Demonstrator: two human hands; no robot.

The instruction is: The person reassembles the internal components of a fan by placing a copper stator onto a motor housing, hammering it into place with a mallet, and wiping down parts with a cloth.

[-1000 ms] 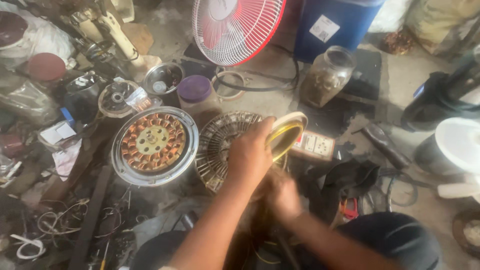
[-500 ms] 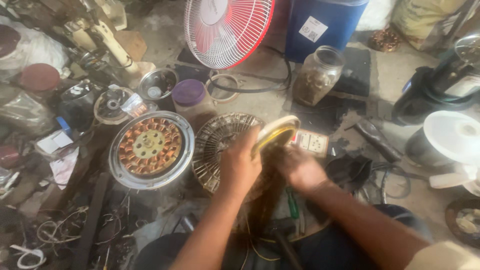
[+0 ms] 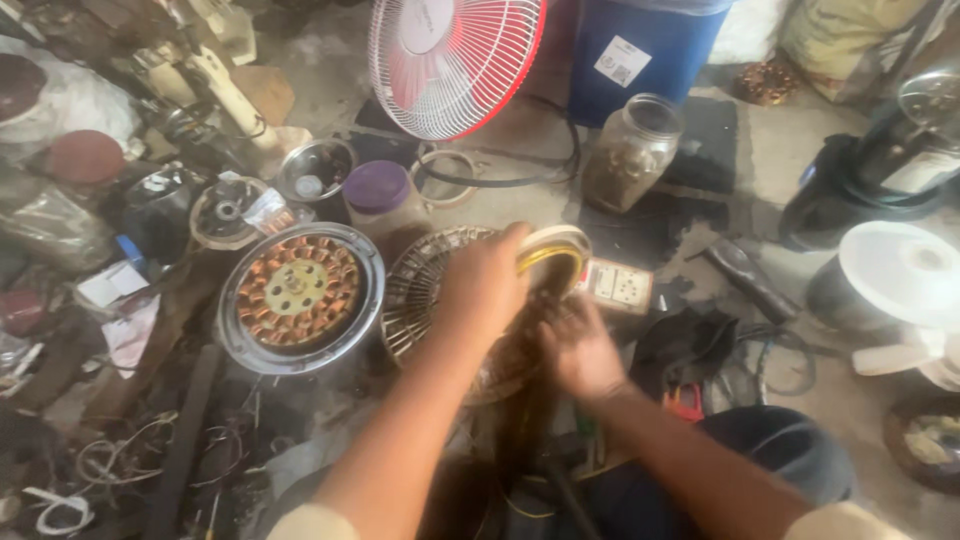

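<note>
A round, ribbed metal fan part (image 3: pixel 420 300) is gripped by the closed left hand (image 3: pixel 487 283). At its 4 o'clock, dark strands (image 3: pixel 528 400) are pinched by the right hand (image 3: pixel 580 350). A copper-wound round motor (image 3: pixel 298 293) is seen at 9 o'clock.

Wound stator (image 3: pixel 298 292) left of hands (image 3: pixel 530 320); jar (image 3: pixel 630 152) and fan (image 3: pixel 452 60) behind.

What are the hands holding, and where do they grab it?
The left hand grips a yellow-and-white roll of tape by its rim, fingers curled over the top. The right hand is just below it; whether it holds anything cannot be told.
</note>
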